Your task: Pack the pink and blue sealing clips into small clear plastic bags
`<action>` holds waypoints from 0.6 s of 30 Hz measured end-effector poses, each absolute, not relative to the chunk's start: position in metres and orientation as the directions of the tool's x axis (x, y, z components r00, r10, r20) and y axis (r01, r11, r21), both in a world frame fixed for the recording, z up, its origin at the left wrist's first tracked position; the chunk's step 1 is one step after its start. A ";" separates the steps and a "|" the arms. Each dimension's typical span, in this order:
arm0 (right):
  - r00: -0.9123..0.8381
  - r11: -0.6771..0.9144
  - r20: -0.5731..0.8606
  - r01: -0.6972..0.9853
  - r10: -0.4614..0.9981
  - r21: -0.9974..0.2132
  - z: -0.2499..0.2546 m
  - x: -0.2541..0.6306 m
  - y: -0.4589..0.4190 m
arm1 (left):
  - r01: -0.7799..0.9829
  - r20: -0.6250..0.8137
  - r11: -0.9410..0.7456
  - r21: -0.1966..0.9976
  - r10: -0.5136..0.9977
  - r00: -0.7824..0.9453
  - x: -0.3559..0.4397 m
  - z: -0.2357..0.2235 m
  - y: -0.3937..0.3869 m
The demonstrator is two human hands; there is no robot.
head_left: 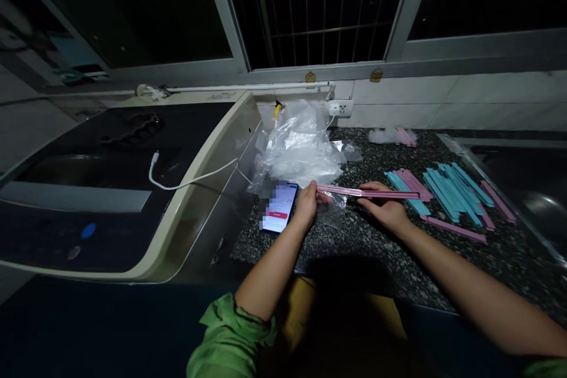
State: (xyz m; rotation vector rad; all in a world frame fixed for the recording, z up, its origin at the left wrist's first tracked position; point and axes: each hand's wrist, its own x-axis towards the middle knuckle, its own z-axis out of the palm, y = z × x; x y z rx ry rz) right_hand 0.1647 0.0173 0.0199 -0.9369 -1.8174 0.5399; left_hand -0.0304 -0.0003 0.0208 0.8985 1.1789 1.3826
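A long pink strip (367,192) is held level between both hands above the dark speckled counter (354,248). My left hand (306,204) pinches its left end, just over a small clear plastic bag (333,208). My right hand (384,209) grips it near the middle, fingers curled round it. To the right lie several more blue strips (452,189) and pink strips (452,228) in loose piles.
A lit phone (279,208) lies left of my left hand. A heap of clear plastic bags (301,150) sits behind it by a wall socket (340,108). A washing machine (110,189) with a white cable (186,180) stands left; a sink (522,189) is right.
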 end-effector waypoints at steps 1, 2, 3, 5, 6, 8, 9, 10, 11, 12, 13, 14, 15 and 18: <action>-0.231 0.620 0.578 0.372 0.782 -0.690 0.020 0.165 0.018 | -0.244 -0.084 0.045 0.969 0.985 -0.150 -0.030 0.020 0.000; -0.242 0.634 0.590 0.381 0.771 -0.673 0.021 0.165 0.018 | -0.246 -0.080 0.043 0.968 0.986 -0.145 -0.030 0.019 0.000; -0.251 0.644 0.596 0.385 0.763 -0.661 0.021 0.164 0.018 | -0.245 -0.076 0.040 0.969 0.987 -0.142 -0.030 0.019 0.000; -0.268 0.654 0.599 0.389 0.754 -0.649 0.022 0.164 0.017 | -0.241 -0.067 0.033 0.970 0.988 -0.136 -0.030 0.019 0.000; -0.275 0.656 0.599 0.393 0.752 -0.644 0.023 0.164 0.017 | -0.240 -0.065 0.032 0.970 0.989 -0.133 -0.030 0.019 0.000; -0.282 0.661 0.601 0.401 0.748 -0.634 0.023 0.164 0.016 | -0.248 -0.075 0.042 0.968 0.989 -0.126 -0.030 0.018 0.000; -0.285 0.663 0.602 0.405 0.746 -0.630 0.023 0.164 0.015 | -0.255 -0.083 0.049 0.966 0.989 -0.123 -0.030 0.018 0.000; -0.287 0.666 0.604 0.408 0.743 -0.625 0.023 0.164 0.015 | -0.262 -0.091 0.056 0.964 0.988 -0.122 -0.030 0.018 0.000; -0.286 0.670 0.610 0.410 0.739 -0.619 0.023 0.164 0.015 | -0.266 -0.097 0.061 0.962 0.988 -0.121 -0.030 0.018 0.000; -0.285 0.675 0.616 0.412 0.734 -0.612 0.023 0.164 0.015 | -0.269 -0.101 0.065 0.961 0.987 -0.123 -0.029 0.017 0.000; -0.285 0.679 0.622 0.415 0.729 -0.606 0.023 0.164 0.015 | -0.270 -0.103 0.065 0.961 0.987 -0.126 -0.029 0.017 0.000; -0.285 0.682 0.626 0.419 0.725 -0.599 0.023 0.164 0.015 | -0.270 -0.104 0.066 0.961 0.986 -0.129 -0.029 0.017 0.000; -0.285 0.683 0.629 0.425 0.723 -0.594 0.023 0.164 0.015 | -0.271 -0.106 0.068 0.960 0.986 -0.131 -0.029 0.017 0.000; -0.284 0.683 0.631 0.436 0.722 -0.585 0.023 0.164 0.014 | -0.285 -0.115 0.074 0.956 0.985 -0.130 -0.029 0.018 0.000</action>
